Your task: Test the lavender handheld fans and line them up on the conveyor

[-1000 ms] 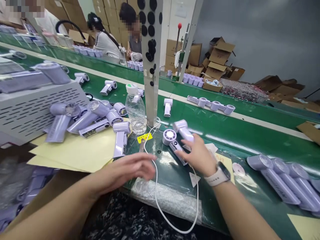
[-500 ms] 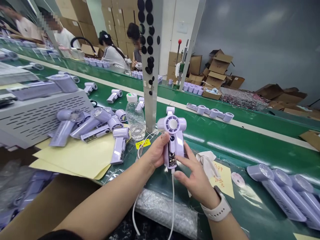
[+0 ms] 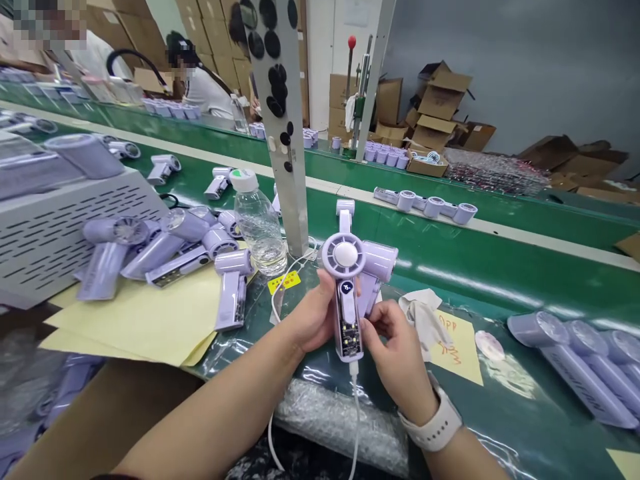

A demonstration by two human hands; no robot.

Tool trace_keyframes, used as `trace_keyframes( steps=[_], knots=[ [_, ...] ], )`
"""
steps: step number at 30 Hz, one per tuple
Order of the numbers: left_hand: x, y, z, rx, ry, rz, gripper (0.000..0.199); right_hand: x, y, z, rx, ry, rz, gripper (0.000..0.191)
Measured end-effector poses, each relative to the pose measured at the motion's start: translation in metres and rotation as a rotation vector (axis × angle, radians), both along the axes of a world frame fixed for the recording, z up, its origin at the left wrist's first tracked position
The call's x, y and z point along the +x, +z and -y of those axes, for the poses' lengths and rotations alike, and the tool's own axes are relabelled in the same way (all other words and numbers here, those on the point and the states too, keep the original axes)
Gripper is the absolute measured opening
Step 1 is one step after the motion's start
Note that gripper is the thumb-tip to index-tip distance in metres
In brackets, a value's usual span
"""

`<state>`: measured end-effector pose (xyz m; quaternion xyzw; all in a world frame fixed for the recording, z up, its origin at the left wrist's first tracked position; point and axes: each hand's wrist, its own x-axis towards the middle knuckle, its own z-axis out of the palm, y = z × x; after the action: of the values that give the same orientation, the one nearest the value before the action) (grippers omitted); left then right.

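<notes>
My left hand (image 3: 320, 313) is wrapped around a light purple handheld fan (image 3: 346, 257), held upright with its round grille facing me. Its handle front is uncovered, showing a circuit board (image 3: 351, 339) and a small lit display (image 3: 347, 288). A white cable (image 3: 355, 387) is plugged into the handle's bottom end. My right hand (image 3: 397, 353) is closed, thumb and curled fingertips close against the handle's right side; whatever they pinch is hidden. Just behind, a second purple fan (image 3: 381, 260) sits tilted, its handle partly covered by the first fan and my right fingers.
Several purple fans (image 3: 233, 290) lie left on yellow sheets (image 3: 150, 320), near a water bottle (image 3: 257, 227) and metal post (image 3: 285, 167). A cloth (image 3: 425, 317), a marked note (image 3: 457, 347) and more fans (image 3: 565, 373) are at right. Co-workers sit beyond the green belt (image 3: 500, 267).
The held fan has turned its grille and board more squarely toward me, and its display now shows lit digits. My right fingers, spread before, have curled in beside the handle. The fan behind appears more tilted.
</notes>
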<state>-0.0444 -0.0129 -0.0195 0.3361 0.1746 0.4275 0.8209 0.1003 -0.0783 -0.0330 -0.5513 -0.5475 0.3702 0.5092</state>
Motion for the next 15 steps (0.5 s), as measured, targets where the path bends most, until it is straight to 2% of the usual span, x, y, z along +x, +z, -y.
trace_keyframes(
  steps=[2,4,7,9,11,15],
  knots=[
    [-0.001,0.002,0.000,0.002,0.020,-0.012,0.068,0.004,0.000,0.004,0.091,-0.083,0.178,0.020],
    [-0.003,0.002,-0.002,0.016,0.010,-0.003,0.066,0.008,0.001,0.006,0.126,-0.065,0.188,0.018],
    [-0.005,0.002,-0.005,0.012,0.058,0.061,0.067,0.009,0.001,0.006,-0.023,0.089,-0.004,0.041],
    [-0.004,0.003,-0.006,0.009,0.164,0.108,0.067,0.003,0.001,0.006,-0.175,0.289,-0.158,0.055],
    [-0.004,0.004,-0.008,0.017,0.267,0.131,0.067,-0.006,0.001,0.007,-0.228,0.433,-0.281,0.057],
    [0.001,0.010,-0.005,0.026,0.383,0.145,0.073,-0.018,0.004,0.008,-0.156,0.400,-0.311,0.042]
  ],
)
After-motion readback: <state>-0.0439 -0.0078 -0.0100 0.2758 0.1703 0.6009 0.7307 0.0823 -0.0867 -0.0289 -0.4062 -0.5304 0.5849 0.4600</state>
